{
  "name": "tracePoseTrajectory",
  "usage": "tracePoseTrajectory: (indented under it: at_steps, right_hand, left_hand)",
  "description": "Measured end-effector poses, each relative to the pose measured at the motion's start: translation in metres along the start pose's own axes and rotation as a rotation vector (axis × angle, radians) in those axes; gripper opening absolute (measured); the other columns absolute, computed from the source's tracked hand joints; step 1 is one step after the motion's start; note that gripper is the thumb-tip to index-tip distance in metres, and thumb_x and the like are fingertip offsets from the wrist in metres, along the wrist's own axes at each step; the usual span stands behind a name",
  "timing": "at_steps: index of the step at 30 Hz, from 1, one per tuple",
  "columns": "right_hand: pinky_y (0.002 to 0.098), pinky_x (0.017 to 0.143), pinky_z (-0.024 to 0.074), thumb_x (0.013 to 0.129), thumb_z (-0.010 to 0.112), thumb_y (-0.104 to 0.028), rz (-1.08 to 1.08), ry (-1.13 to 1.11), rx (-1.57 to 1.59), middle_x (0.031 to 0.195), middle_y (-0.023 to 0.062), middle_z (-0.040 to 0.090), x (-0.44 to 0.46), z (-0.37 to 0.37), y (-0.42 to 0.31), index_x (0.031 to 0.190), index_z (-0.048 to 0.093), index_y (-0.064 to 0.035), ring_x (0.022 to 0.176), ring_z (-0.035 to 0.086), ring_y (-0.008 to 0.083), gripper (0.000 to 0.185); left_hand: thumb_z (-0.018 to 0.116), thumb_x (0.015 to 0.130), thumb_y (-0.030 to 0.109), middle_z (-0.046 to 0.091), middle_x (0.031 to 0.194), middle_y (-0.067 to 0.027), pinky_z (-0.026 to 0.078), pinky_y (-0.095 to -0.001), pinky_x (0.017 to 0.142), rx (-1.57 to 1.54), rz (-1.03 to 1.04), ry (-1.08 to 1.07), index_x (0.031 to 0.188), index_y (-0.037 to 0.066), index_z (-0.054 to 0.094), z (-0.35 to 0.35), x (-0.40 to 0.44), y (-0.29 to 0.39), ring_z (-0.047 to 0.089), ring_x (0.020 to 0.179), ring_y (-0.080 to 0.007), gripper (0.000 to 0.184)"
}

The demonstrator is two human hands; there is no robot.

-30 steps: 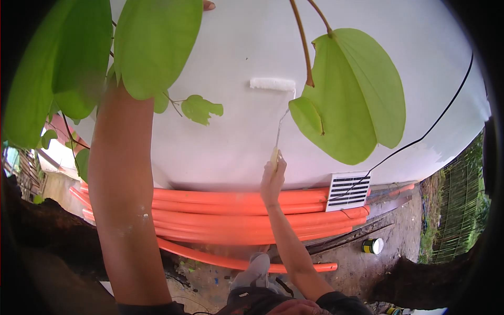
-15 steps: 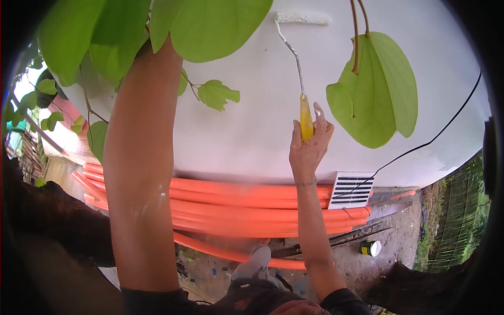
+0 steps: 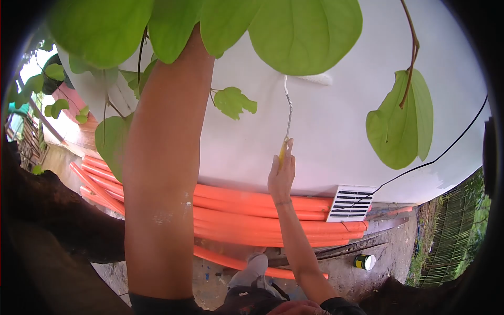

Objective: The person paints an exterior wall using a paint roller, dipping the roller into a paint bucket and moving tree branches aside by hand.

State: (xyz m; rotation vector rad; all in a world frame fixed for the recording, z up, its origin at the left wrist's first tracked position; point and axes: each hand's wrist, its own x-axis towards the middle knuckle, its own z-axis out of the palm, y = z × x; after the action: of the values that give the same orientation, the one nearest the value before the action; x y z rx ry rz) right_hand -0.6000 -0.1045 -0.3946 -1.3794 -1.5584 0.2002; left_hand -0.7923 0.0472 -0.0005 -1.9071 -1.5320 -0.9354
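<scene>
My right hand (image 3: 282, 179) is closed around the yellow handle (image 3: 283, 151) of a paint roller. The roller's thin, paint-flecked metal rod rises to a white roller sleeve (image 3: 318, 79), which lies at the white wall (image 3: 236, 149) and is partly covered by a big green leaf (image 3: 310, 34). My left arm (image 3: 163, 152) reaches up with small white paint marks on it. Its hand is hidden behind the leaves, so what it holds or touches does not show.
Orange pipes (image 3: 252, 215) lie along the wall's foot, with a white slatted grille (image 3: 350, 203) beside them. A black cable (image 3: 436, 160) crosses the wall. A small paint can (image 3: 364, 262) is on the ground. Another leaf (image 3: 401, 121) hangs at right.
My right hand has drawn the roller down the wall and slightly left. The view has shifted, and the large leaves now hang over part of the roller. My left arm appears further right.
</scene>
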Motion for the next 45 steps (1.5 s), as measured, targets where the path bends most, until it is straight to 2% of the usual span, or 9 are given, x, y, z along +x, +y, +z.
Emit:
tracePoseTrajectory:
  at_steps: [9, 14, 21, 27, 32, 36, 39, 41, 45]
  right_hand:
    - [0.0441, 0.086, 0.0509, 0.102, 0.051, -0.005, -0.355, 0.301, -0.071, 0.128, 0.0162, 0.062, 0.145, -0.055, -0.104, 0.161, 0.026, -0.0057, 0.093, 0.056, 0.0315, 0.064]
    - [0.0457, 0.083, 0.051, 0.101, 0.051, -0.003, -0.291, 0.259, -0.059, 0.121, 0.0156, 0.063, 0.169, -0.072, -0.132, 0.162, 0.023, -0.0075, 0.092, 0.057, 0.0314, 0.067]
    - [0.0462, 0.078, 0.0529, 0.101, 0.053, -0.007, -0.237, 0.229, -0.072, 0.113, 0.0213, 0.061, 0.056, -0.008, -0.03, 0.162, 0.025, -0.009, 0.094, 0.06, 0.0379, 0.066]
    - [0.0458, 0.083, 0.0537, 0.102, 0.052, -0.007, -0.249, 0.176, -0.098, 0.14, 0.0217, 0.056, 0.102, -0.039, -0.066, 0.162, 0.025, -0.0101, 0.095, 0.06, 0.0372, 0.066]
    - [0.0472, 0.081, 0.0532, 0.103, 0.052, -0.01, -0.249, 0.279, -0.165, 0.115, 0.0215, 0.061, 0.175, -0.077, -0.138, 0.162, 0.025, -0.0107, 0.093, 0.063, 0.0379, 0.065]
    - [0.0493, 0.077, 0.0534, 0.104, 0.052, -0.015, -0.074, 0.188, -0.189, 0.102, 0.0218, 0.065, 0.224, -0.121, -0.206, 0.163, 0.021, -0.0133, 0.088, 0.066, 0.0385, 0.067]
    - [0.0493, 0.071, 0.0551, 0.108, 0.046, -0.026, -0.186, 0.273, -0.207, 0.097, 0.0203, 0.061, 0.264, -0.133, -0.221, 0.165, 0.012, -0.0248, 0.077, 0.068, 0.0376, 0.066]
    - [0.0511, 0.073, 0.0546, 0.107, 0.045, -0.027, -0.254, 0.306, -0.224, 0.096, 0.0208, 0.062, 0.286, -0.144, -0.234, 0.164, 0.013, -0.0231, 0.08, 0.068, 0.0384, 0.065]
    - [0.0544, 0.079, 0.0541, 0.107, 0.045, -0.028, -0.294, 0.309, -0.191, 0.102, 0.0227, 0.066, 0.323, -0.172, -0.273, 0.163, 0.017, -0.019, 0.09, 0.069, 0.0415, 0.064]
  left_hand:
    - [0.092, 0.069, 0.031, -0.001, 0.17, -0.0205, 0.04, -0.0681, 0.111, -0.09, 0.03, -0.001, 0.164, 0.032, 0.01, 0.008, 0.0, -0.003, 0.014, 0.148, -0.0605, 0.125]
    - [0.093, 0.067, 0.034, 0.032, 0.163, -0.016, 0.034, -0.0493, 0.122, -0.046, 0.114, 0.178, 0.158, 0.021, 0.038, 0.032, 0.013, -0.02, 0.029, 0.151, -0.0362, 0.108]
    - [0.095, 0.064, 0.033, 0.038, 0.158, -0.0165, 0.028, -0.0462, 0.124, -0.097, 0.198, 0.273, 0.155, 0.011, 0.039, 0.023, 0.006, -0.014, 0.033, 0.148, -0.0368, 0.109]
    - [0.093, 0.067, 0.038, 0.036, 0.16, -0.0169, 0.026, -0.0496, 0.124, -0.068, 0.076, 0.089, 0.158, 0.01, 0.034, 0.011, -0.001, -0.006, 0.031, 0.149, -0.0364, 0.112]
    - [0.097, 0.059, 0.03, 0.004, 0.169, -0.0242, 0.048, -0.0603, 0.107, -0.096, 0.152, 0.205, 0.164, 0.036, 0.018, 0.029, 0.011, -0.021, 0.043, 0.135, -0.0591, 0.131]
    - [0.098, 0.057, 0.026, 0.002, 0.169, -0.0237, 0.051, -0.0561, 0.106, -0.151, 0.166, 0.195, 0.164, 0.035, 0.017, 0.024, 0.006, -0.017, 0.044, 0.136, -0.0577, 0.134]
    - [0.094, 0.063, 0.037, 0.02, 0.167, -0.017, 0.023, -0.0621, 0.117, -0.138, 0.191, 0.153, 0.165, 0.028, 0.014, 0.02, 0.003, -0.018, 0.028, 0.149, -0.042, 0.13]
    - [0.092, 0.065, 0.044, 0.029, 0.165, -0.0142, 0.01, -0.0655, 0.123, -0.109, 0.188, 0.13, 0.166, 0.025, 0.013, 0.019, 0.003, -0.018, 0.022, 0.154, -0.0347, 0.129]
    - [0.093, 0.064, 0.044, 0.033, 0.162, -0.0179, 0.013, -0.065, 0.123, -0.062, 0.122, 0.094, 0.165, 0.025, 0.012, 0.014, 0.003, -0.012, 0.03, 0.151, -0.037, 0.131]
